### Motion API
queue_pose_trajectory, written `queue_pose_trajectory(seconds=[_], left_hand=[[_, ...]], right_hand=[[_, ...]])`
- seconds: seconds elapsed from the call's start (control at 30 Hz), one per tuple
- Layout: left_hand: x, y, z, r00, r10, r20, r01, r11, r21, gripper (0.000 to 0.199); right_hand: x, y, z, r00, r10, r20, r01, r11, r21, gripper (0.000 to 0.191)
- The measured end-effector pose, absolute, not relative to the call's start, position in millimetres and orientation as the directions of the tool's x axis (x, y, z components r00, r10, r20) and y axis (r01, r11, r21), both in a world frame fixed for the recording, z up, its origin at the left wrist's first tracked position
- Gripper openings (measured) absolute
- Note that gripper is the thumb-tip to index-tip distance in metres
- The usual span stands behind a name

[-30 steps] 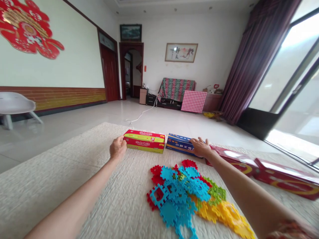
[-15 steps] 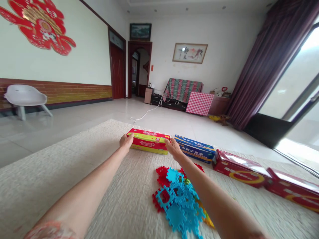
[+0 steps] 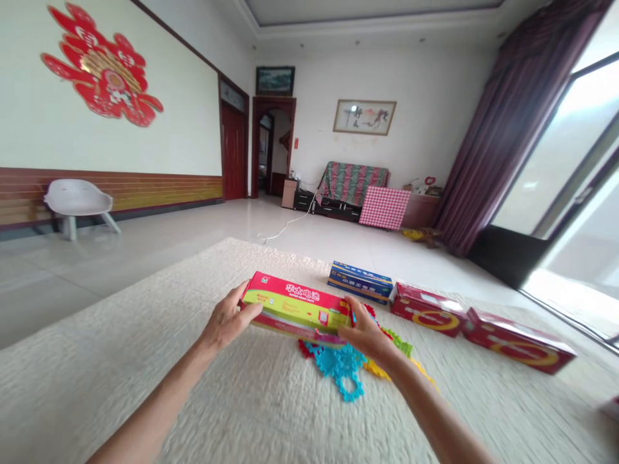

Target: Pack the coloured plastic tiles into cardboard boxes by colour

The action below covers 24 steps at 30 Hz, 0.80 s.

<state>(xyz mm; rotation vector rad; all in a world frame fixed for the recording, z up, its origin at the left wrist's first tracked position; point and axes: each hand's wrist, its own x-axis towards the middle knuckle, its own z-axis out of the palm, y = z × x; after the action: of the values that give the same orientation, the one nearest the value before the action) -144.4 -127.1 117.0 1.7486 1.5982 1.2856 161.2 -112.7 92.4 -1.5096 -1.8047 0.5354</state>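
A red and yellow-green box (image 3: 297, 307) is held between my two hands, raised above the pale mat and tilted so its top faces me. My left hand (image 3: 232, 317) grips its left end, thumb on the front. At the right end, my right hand (image 3: 366, 327) is closed round the corner. Blue toothed plastic pieces (image 3: 341, 364) lie on the mat just below the box, with red, green and yellow ones beside them, partly hidden by the box and my right arm.
A blue box (image 3: 360, 282) and two dark red boxes (image 3: 428, 310) (image 3: 520, 339) stand in a row on the mat (image 3: 193, 328) at the right. Beyond the mat are a white chair (image 3: 78, 198) and a white cable (image 3: 285, 227).
The red and yellow-green box has left its place beside the blue box, lifted and brought nearer by both hands. It has tilted, and the view has shifted.
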Motion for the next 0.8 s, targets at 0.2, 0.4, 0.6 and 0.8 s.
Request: queue_pose_trajectory(seconds=[0.2,0.4,0.6,0.8], left_hand=[[-120,-195,97,0.072,0.982,0.177,0.345,-0.191,0.919,0.059],[-93,-240,85,0.298,0.955,0.000,0.259,-0.080,0.963,0.064],[-90,-230,87,0.446,0.889,-0.102,0.365,-0.077,0.928,0.081],[-87,-212,115,0.467,0.884,-0.010,0.683,-0.353,0.639,0.079]], right_hand=[[199,-201,105,-0.088,0.983,0.160,0.761,0.171,-0.626,0.075],[229,-260,117,-0.119,0.993,-0.023,0.796,0.081,-0.600,0.073],[235,-270,119,-0.161,0.984,-0.082,0.886,0.108,-0.450,0.079],[226,-266,127,-0.279,0.959,-0.040,0.914,0.253,-0.317,0.061]])
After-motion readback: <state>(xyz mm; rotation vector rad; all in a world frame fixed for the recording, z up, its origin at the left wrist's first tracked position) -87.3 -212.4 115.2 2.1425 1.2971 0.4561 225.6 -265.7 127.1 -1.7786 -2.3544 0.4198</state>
